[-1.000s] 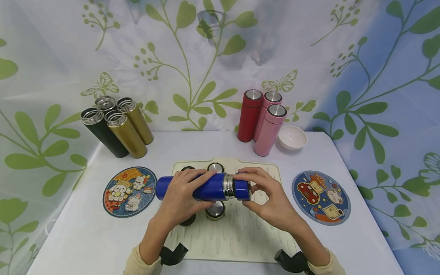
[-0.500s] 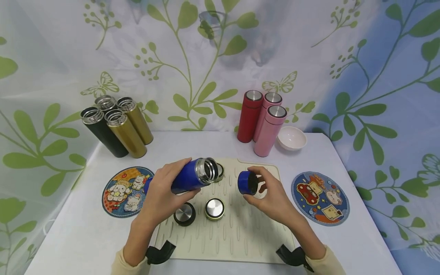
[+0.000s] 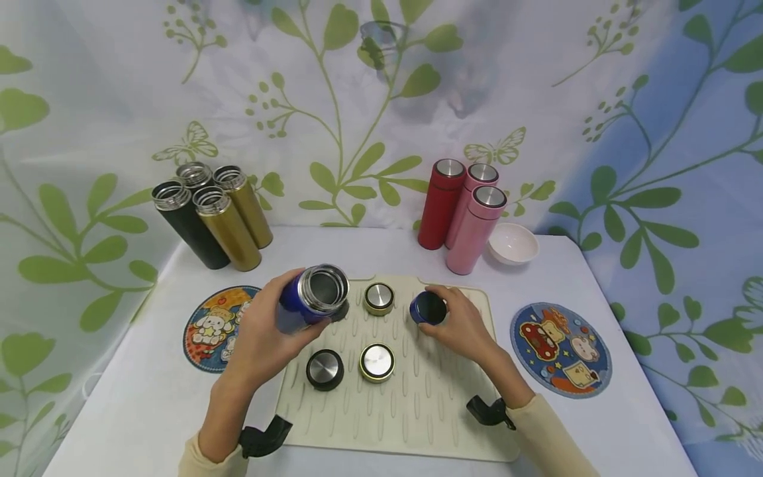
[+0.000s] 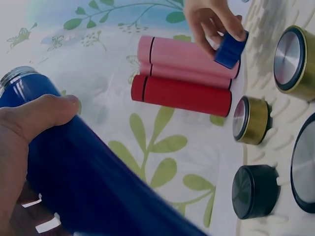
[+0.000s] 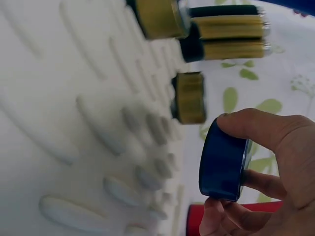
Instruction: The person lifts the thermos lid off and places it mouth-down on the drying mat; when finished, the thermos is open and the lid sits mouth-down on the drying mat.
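My left hand (image 3: 253,341) grips a blue thermos bottle (image 4: 98,167), tilted so that its bare steel mouth (image 3: 324,289) faces the head camera. Over the far right part of the cream ridged mat (image 3: 417,414), my right hand (image 3: 461,328) pinches the bottle's blue lid (image 5: 224,162) between thumb and fingers. The lid's dark hollow underside is turned up towards the head camera. Two gold-sided lids (image 3: 377,362) and a black lid (image 3: 324,370) lie on the mat. A second dark lid (image 4: 256,191) is mostly hidden behind the bottle in the head view.
Several lidless bottles (image 3: 229,228), dark and gold, stand at the back left. A red bottle (image 3: 440,209) and two pink bottles (image 3: 467,242) with lids on stand at the back right, beside a white bowl (image 3: 512,244). Round cartoon placemats (image 3: 561,350) flank the mat.
The lid has come off the bottle and the two hands have parted. The bottle has swung left and tipped its mouth up; the lid has turned its hollow side up.
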`<state>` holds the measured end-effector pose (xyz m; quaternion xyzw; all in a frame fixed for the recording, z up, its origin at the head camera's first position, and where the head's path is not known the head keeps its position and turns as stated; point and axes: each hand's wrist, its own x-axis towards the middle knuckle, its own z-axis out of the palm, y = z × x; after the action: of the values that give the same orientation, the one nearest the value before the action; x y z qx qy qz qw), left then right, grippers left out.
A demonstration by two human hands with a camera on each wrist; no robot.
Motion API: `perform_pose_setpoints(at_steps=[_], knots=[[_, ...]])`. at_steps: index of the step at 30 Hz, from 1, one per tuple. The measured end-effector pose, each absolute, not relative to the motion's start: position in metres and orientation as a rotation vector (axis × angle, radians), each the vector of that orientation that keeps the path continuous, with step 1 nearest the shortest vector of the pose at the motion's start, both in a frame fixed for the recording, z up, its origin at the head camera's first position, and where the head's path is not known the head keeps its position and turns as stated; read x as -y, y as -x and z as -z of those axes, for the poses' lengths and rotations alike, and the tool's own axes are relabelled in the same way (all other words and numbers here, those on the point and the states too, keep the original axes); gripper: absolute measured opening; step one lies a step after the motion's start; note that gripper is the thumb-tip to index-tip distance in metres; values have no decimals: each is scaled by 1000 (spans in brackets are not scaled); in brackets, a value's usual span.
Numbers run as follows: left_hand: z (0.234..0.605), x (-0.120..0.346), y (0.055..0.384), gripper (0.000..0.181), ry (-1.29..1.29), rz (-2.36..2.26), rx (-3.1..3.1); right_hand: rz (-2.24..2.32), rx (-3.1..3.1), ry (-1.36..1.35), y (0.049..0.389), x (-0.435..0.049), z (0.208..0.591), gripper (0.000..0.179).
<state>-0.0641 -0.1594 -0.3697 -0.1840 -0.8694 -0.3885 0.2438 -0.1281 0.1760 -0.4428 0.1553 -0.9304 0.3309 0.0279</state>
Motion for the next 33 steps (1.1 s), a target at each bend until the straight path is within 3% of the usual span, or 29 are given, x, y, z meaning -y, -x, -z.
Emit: perform_pose_setpoints(at_steps=[15, 24, 33], knots=[[369, 178, 66, 85, 346, 1130, 2361, -962, 2985, -450, 165, -164, 475, 72], [374, 183, 66, 86, 306, 1127, 2365, -947, 3013, -438, 167, -164, 471, 74], [379, 196, 77, 85, 264, 1053, 2312, -1064, 2959, -333, 145, -179, 469, 91]])
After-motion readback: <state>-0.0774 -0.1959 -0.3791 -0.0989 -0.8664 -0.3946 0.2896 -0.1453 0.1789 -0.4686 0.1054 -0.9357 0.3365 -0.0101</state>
